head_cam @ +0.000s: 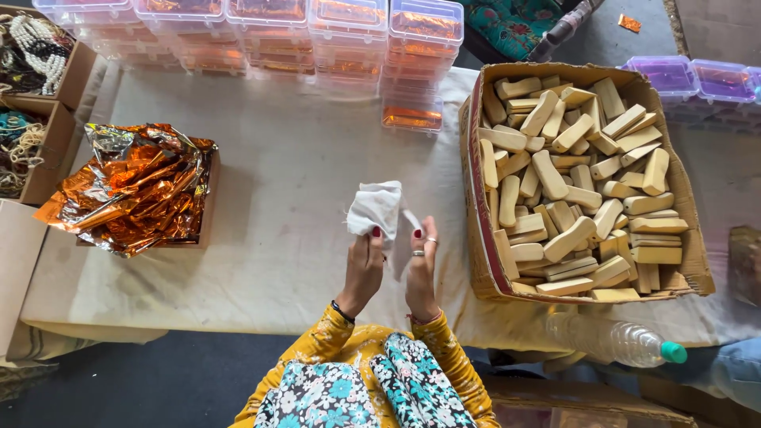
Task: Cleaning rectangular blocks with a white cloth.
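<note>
A: Status on the hands?

B: Left hand (361,269) and right hand (422,269) both raised over the cream table cover (277,238), just below frame centre. Fingers of both pinched on a small white pouch (376,208).

A: Pouch look?

B: Soft, crumpled, roughly square, plain white. Sits at 12 o'clock off the fingertips.

A: Surroundings?

B: Cardboard box of pale wooden blocks (575,182) at 3 o'clock. Box of orange foil sheets (135,186) at 9 o'clock. Stacked clear plastic boxes (261,32) at 12 o'clock. Plastic bottle (614,341) at 4 o'clock.
</note>
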